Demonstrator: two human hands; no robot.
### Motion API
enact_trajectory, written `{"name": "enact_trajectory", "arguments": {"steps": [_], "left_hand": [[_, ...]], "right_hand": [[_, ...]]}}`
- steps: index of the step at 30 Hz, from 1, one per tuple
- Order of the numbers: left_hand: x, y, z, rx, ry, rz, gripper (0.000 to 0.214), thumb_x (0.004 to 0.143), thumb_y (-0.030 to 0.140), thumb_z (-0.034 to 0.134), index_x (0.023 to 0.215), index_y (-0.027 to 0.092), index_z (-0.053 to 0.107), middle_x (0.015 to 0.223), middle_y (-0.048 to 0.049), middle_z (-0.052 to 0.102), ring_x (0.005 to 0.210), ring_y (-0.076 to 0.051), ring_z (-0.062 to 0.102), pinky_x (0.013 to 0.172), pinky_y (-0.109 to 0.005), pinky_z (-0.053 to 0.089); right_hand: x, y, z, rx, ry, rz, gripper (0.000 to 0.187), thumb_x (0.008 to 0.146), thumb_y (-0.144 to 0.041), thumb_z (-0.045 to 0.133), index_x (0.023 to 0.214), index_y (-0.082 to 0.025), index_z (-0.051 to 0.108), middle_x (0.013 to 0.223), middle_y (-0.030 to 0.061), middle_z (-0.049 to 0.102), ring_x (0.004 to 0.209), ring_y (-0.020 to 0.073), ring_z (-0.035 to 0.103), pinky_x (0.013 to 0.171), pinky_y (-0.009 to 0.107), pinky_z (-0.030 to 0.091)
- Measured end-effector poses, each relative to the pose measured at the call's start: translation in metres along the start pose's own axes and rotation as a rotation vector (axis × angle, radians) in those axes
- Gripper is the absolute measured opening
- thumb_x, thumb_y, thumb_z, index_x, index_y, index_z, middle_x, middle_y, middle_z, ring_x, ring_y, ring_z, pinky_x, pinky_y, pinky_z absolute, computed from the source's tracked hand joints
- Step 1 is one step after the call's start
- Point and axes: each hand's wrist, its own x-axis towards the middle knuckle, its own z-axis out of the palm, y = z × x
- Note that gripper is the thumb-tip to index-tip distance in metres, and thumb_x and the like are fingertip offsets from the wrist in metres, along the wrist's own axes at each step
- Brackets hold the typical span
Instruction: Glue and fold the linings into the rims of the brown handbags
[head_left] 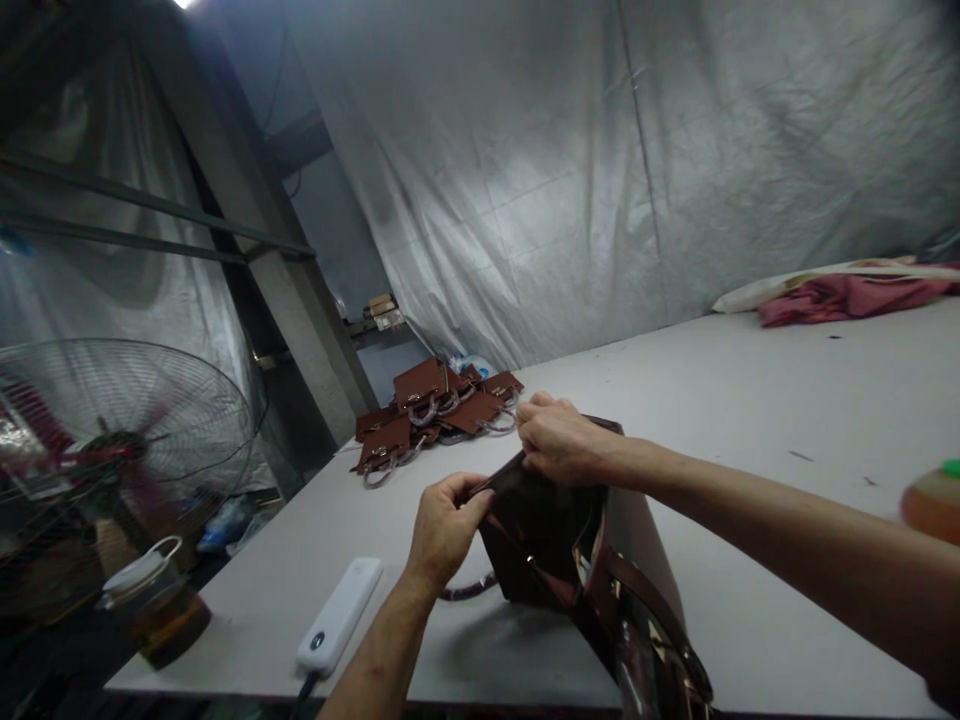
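Note:
A dark brown leather handbag [555,540] stands on the white table [750,420] in front of me. My left hand [444,528] is closed, pinching the bag's near top edge. My right hand [559,440] is closed on the far top edge of the same bag, its forearm reaching in from the right. The bag's strap and metal fittings [652,620] hang toward me at the lower right.
A pile of several brown bag pieces with handles [439,410] lies at the table's far left corner. A white power bank [341,612] rests near the front edge. A jar of dark liquid [154,600] and a fan [112,440] stand left. Pink cloth [847,297] lies far right.

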Motion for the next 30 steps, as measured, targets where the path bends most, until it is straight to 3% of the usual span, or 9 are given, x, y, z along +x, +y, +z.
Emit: {"name": "enact_trajectory", "arguments": {"steps": [6, 10, 16, 21, 30], "left_hand": [[0.006, 0.003, 0.009, 0.045, -0.004, 0.037, 0.028, 0.074, 0.040, 0.067, 0.082, 0.013, 0.071, 0.064, -0.0028, 0.068, 0.058, -0.014, 0.059, 0.055, -0.022, 0.045], [0.008, 0.011, 0.014, 0.172, 0.067, 0.085, 0.025, 0.077, 0.040, 0.064, 0.076, 0.015, 0.071, 0.059, -0.0008, 0.065, 0.055, -0.014, 0.057, 0.054, -0.022, 0.043], [0.007, 0.015, 0.010, 0.256, 0.099, 0.086, 0.021, 0.078, 0.034, 0.060, 0.070, 0.016, 0.069, 0.056, 0.0003, 0.065, 0.054, -0.014, 0.058, 0.055, -0.022, 0.042], [0.004, 0.017, 0.009, 0.224, 0.096, 0.107, 0.020, 0.077, 0.033, 0.062, 0.070, 0.016, 0.069, 0.062, -0.0002, 0.066, 0.060, -0.015, 0.059, 0.058, -0.022, 0.042], [-0.001, 0.023, 0.008, 0.257, 0.056, 0.087, 0.021, 0.079, 0.035, 0.060, 0.071, 0.017, 0.067, 0.056, 0.0007, 0.066, 0.054, -0.014, 0.060, 0.054, -0.021, 0.042]], "right_hand": [[0.000, -0.003, 0.002, -0.090, 0.046, -0.011, 0.014, 0.077, -0.017, 0.055, 0.073, -0.014, 0.067, 0.096, 0.0135, 0.062, 0.096, 0.0278, 0.047, 0.068, 0.036, 0.033], [0.000, -0.002, 0.003, -0.074, 0.042, -0.010, 0.013, 0.077, -0.020, 0.057, 0.073, -0.014, 0.067, 0.098, 0.0127, 0.062, 0.098, 0.0279, 0.045, 0.071, 0.038, 0.033], [-0.009, 0.025, -0.009, 0.070, -0.075, 0.038, 0.009, 0.068, -0.023, 0.071, 0.064, -0.018, 0.066, 0.101, 0.0050, 0.062, 0.104, 0.0258, 0.045, 0.075, 0.034, 0.033], [-0.016, 0.047, -0.012, 0.114, -0.025, 0.006, 0.010, 0.069, -0.022, 0.071, 0.061, -0.018, 0.066, 0.104, 0.0047, 0.061, 0.105, 0.0255, 0.044, 0.080, 0.034, 0.034], [-0.009, 0.048, -0.007, 0.041, 0.037, -0.032, 0.006, 0.072, -0.019, 0.063, 0.069, -0.018, 0.068, 0.091, 0.0064, 0.068, 0.094, 0.0217, 0.055, 0.078, 0.030, 0.038]]}}
